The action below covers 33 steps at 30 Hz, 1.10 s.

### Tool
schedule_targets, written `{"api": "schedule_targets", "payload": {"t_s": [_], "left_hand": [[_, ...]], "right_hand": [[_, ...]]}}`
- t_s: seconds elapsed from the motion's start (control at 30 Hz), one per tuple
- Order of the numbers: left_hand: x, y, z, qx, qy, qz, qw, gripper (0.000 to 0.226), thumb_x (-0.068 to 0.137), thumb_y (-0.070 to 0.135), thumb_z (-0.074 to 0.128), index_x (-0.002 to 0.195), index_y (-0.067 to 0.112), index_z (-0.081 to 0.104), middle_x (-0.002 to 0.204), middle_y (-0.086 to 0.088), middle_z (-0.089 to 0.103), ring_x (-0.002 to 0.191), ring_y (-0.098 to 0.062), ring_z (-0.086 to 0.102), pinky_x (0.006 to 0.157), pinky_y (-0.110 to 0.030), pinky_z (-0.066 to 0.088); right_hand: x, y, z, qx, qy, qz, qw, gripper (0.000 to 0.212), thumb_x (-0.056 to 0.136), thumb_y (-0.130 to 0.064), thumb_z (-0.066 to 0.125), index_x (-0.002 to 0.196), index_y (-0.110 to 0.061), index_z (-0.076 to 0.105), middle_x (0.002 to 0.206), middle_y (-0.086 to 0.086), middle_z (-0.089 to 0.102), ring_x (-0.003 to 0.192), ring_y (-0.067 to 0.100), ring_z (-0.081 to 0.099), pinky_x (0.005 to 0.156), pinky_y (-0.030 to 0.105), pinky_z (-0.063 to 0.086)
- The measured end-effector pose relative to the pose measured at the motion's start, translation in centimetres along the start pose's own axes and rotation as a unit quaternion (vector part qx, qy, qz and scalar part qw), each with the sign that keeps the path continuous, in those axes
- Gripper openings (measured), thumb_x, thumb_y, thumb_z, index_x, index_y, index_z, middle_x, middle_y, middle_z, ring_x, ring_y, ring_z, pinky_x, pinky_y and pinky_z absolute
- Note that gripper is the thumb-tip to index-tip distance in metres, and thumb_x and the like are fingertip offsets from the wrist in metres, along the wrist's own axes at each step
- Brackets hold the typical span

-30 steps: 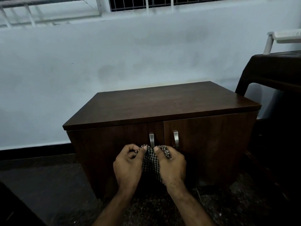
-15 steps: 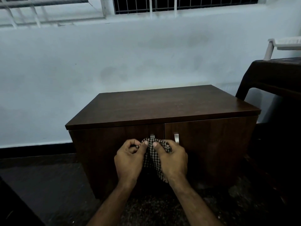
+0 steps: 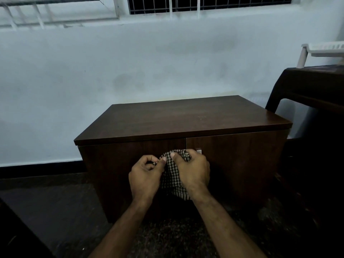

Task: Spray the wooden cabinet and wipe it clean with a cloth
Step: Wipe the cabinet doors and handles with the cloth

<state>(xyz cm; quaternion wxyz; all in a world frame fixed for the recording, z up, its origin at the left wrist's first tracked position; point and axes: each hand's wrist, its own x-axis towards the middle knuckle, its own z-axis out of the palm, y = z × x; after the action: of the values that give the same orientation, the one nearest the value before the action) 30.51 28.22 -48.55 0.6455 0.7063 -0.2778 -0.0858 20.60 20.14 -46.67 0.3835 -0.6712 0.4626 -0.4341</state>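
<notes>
A low dark wooden cabinet with two doors stands on the floor against the pale wall. Both hands hold a small black-and-white checked cloth in front of the doors, just below the top edge. My left hand pinches the cloth's left edge between thumb and fingers. My right hand grips its upper right part. The hands and cloth hide the left door handle, and only the tip of the right handle shows. No spray bottle is in view.
A dark brown chair or table stands close to the cabinet's right side, with a white plastic rack behind it. A barred window runs along the top of the wall. The floor is dark speckled stone.
Both hands have risen with the cloth, from below the door handles to over them. The view has tilted up a little, so the cabinet sits lower in the frame.
</notes>
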Motion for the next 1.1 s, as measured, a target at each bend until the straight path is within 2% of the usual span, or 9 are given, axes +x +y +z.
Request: {"api": "schedule_targets", "payload": {"t_s": [0.2,0.37,0.47,0.57,0.7,0.87,1.0,1.1], "left_hand": [[-0.4,-0.1,0.0,0.031,-0.002,0.008,0.999,0.024,0.081,0.044,0.08,0.079,0.024,0.066,0.066,0.003,0.075,0.067,-0.019,0.075,0.07,-0.047,0.061],[0.2,-0.1,0.0,0.028,0.009,0.002,1.0,0.023,0.08,0.047,0.08,0.08,0.029,0.066,0.065,0.002,0.076,0.067,-0.018,0.075,0.073,-0.049,0.062],[0.1,-0.5,0.0,0.031,-0.001,0.001,1.0,0.026,0.079,0.048,0.08,0.08,0.027,0.066,0.066,0.002,0.076,0.068,-0.019,0.076,0.073,-0.049,0.061],[-0.4,-0.7,-0.1,0.05,-0.01,0.003,0.999,0.024,0.08,0.043,0.082,0.078,0.025,0.067,0.065,0.003,0.075,0.066,-0.016,0.074,0.067,-0.045,0.061],[-1.1,-2.4,-0.3,0.068,-0.035,-0.024,0.997,0.025,0.078,0.044,0.083,0.077,0.024,0.068,0.065,0.004,0.075,0.065,-0.015,0.074,0.065,-0.042,0.061],[-1.7,-3.4,0.1,0.095,0.004,-0.025,0.995,0.027,0.076,0.052,0.082,0.077,0.029,0.069,0.066,0.012,0.074,0.061,-0.002,0.069,0.057,-0.026,0.053],[-2.4,-5.3,0.3,0.099,0.015,-0.062,0.993,0.025,0.075,0.05,0.083,0.074,0.03,0.068,0.065,0.015,0.073,0.063,-0.001,0.069,0.06,-0.027,0.054],[-3.3,-5.9,-0.1,0.089,-0.001,-0.064,0.994,0.023,0.078,0.04,0.084,0.072,0.025,0.068,0.064,0.02,0.072,0.059,0.007,0.065,0.051,-0.012,0.045]], "right_hand": [[-1.4,1.9,0.1,0.032,-0.006,0.018,0.999,0.029,0.079,-0.053,0.073,0.089,-0.026,0.073,0.076,-0.012,0.072,0.074,0.006,0.069,0.069,0.036,0.061],[0.1,0.0,0.1,0.018,-0.004,0.008,1.0,0.035,0.078,-0.054,0.072,0.085,-0.02,0.071,0.075,-0.009,0.072,0.072,0.01,0.068,0.065,0.03,0.058],[-0.6,1.4,0.1,0.05,-0.009,0.018,0.999,0.033,0.078,-0.054,0.072,0.084,-0.022,0.072,0.073,-0.01,0.072,0.07,0.006,0.069,0.064,0.033,0.06],[-1.6,3.4,0.4,0.048,-0.012,0.017,0.999,0.026,0.08,-0.05,0.074,0.089,-0.025,0.074,0.075,-0.013,0.073,0.072,0.002,0.069,0.067,0.033,0.06],[-2.3,5.5,1.3,0.018,0.003,0.051,0.999,0.025,0.083,-0.048,0.073,0.097,-0.028,0.075,0.083,-0.014,0.072,0.08,0.006,0.068,0.071,0.032,0.059],[-2.6,6.4,2.3,-0.013,0.041,0.087,0.995,0.032,0.079,-0.062,0.068,0.093,-0.033,0.073,0.082,-0.016,0.071,0.079,0.008,0.067,0.069,0.03,0.058],[-3.6,7.8,2.8,-0.069,0.032,0.11,0.991,0.036,0.078,-0.068,0.064,0.094,-0.037,0.071,0.086,-0.016,0.071,0.081,0.012,0.066,0.069,0.03,0.056],[-4.8,8.4,2.5,-0.086,0.016,0.127,0.988,0.036,0.08,-0.069,0.062,0.092,-0.036,0.071,0.087,-0.016,0.069,0.079,0.011,0.061,0.065,0.026,0.05]]}}
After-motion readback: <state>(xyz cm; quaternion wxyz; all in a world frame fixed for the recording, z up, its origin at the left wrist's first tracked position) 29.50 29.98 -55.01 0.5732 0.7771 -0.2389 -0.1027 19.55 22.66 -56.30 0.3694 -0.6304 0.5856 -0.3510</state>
